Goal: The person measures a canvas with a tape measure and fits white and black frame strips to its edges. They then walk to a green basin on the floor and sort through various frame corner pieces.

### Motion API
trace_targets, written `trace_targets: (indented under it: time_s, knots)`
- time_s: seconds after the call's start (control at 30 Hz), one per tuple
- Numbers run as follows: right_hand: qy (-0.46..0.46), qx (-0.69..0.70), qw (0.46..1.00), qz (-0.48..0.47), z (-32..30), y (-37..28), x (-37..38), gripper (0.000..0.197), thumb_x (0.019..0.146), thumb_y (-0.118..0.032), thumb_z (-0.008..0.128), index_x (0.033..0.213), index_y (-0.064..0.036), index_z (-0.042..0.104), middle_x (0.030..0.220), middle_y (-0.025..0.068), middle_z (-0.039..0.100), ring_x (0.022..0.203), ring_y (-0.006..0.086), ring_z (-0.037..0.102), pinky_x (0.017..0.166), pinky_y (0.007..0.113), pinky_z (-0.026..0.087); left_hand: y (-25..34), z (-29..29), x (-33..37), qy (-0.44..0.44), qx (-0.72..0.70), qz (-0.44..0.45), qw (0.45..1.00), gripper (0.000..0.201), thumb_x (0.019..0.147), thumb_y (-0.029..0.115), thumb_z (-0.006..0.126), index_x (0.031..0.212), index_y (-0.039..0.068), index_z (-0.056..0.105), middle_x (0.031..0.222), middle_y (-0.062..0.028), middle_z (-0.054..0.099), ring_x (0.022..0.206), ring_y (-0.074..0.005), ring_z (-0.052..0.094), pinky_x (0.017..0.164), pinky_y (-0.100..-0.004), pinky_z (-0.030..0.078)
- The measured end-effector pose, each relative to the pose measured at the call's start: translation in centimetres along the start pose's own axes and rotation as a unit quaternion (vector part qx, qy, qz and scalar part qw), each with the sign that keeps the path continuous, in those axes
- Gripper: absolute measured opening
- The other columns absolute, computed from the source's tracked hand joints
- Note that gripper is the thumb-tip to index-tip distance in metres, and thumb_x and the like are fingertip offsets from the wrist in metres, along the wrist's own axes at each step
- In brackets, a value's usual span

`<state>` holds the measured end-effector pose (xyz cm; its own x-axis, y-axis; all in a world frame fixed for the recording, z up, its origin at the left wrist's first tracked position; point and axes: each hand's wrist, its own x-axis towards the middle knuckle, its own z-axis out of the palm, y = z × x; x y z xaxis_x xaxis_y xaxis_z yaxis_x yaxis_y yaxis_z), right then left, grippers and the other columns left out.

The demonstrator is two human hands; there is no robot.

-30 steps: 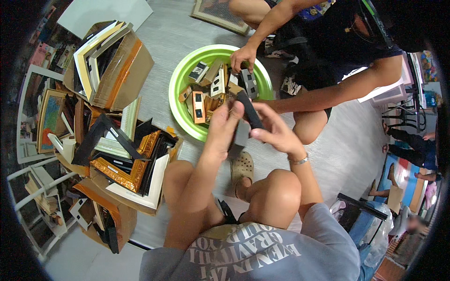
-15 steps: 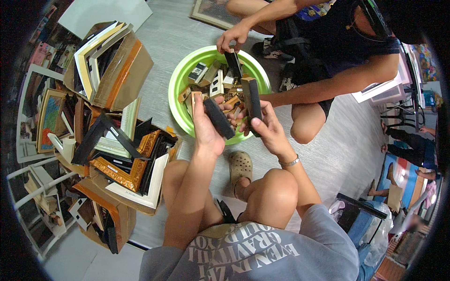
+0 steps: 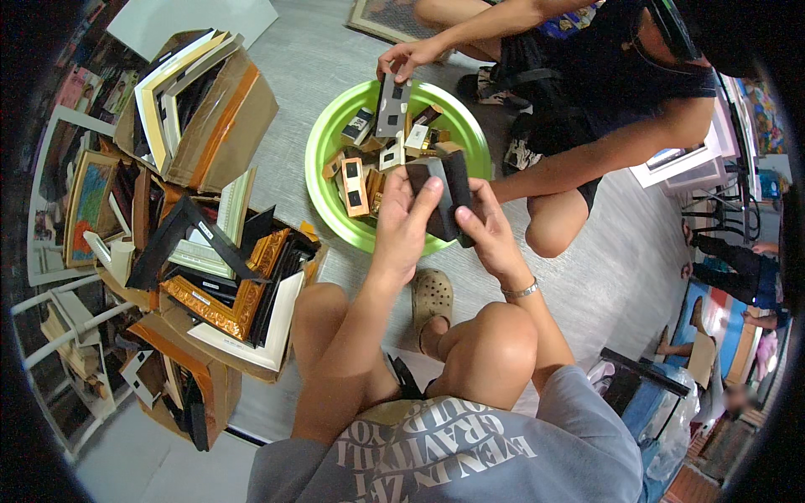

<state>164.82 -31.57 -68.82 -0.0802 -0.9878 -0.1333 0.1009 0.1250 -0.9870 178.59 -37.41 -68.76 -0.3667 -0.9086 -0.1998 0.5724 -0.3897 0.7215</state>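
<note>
Both my hands are over a bright green round tub (image 3: pixel 314 172) on the floor. My left hand (image 3: pixel 397 230) is closed on a black moulding piece (image 3: pixel 426 201), thumb flat on its face. Right beside it, the two seeming to touch, a second black moulding piece (image 3: pixel 455 180) is gripped by my right hand (image 3: pixel 493 239). Inside the tub lie several short moulding pieces, among them a light wooden one (image 3: pixel 353 186) with dark squares. At the tub's far rim a co-worker's hand (image 3: pixel 407 59) holds a dark grey piece (image 3: pixel 392 107) with dark squares.
To the left stand cardboard boxes (image 3: pixel 220 126) packed with frame pieces, including an ornate gold corner (image 3: pixel 239 306). A white metal rack (image 3: pixel 71 344) is at the far left. The co-worker's knee (image 3: pixel 552 226) is close to my right hand. My clog (image 3: pixel 433 298) is below the tub.
My left hand has moved right and up, bringing its black piece against the one in my right hand. The co-worker's hand has shifted left, and its piece is turned to show a squared face.
</note>
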Motion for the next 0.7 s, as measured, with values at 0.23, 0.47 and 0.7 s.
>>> trace_targets:
  time_s: [0.23,0.47,0.7]
  knots:
    - [-0.025,-0.054,0.998,-0.017,0.5,-1.1,-0.4,0.056,0.095,-0.03,0.065,0.135,-0.0024,0.035,0.118,0.0055,0.047,0.11,0.0127,0.044,0.096,0.029,0.04,-1.0,0.5,-0.2,-0.045,0.044,0.057,0.996,0.047,0.094,0.015,0.065,0.129,-0.001,0.037,0.119,-0.0104,0.053,0.109,-0.0144,0.051,0.097,-0.0302,0.041]
    - [-0.059,-0.183,0.981,-0.034,0.3,-1.4,-0.7,0.063,0.102,-0.047,0.041,0.142,-0.0006,0.023,0.136,0.0181,0.04,0.13,0.0245,0.039,0.108,0.035,0.032,-1.4,0.3,-0.1,-0.054,0.062,0.03,0.996,0.057,0.089,0.015,0.072,0.131,0.0,0.036,0.117,-0.0081,0.054,0.106,-0.0134,0.053,0.095,-0.0286,0.044]
    - [-0.084,-0.222,0.971,-0.012,0.3,-2.8,-0.8,0.072,0.102,-0.054,0.034,0.148,-0.0018,0.018,0.149,0.0189,0.03,0.142,0.0257,0.027,0.114,0.034,0.023,-0.7,-0.4,0.4,-0.06,-0.001,-0.039,0.997,0.06,0.09,0.019,0.072,0.134,0.001,0.036,0.131,-0.0117,0.054,0.113,-0.0158,0.056,0.1,-0.0302,0.045]
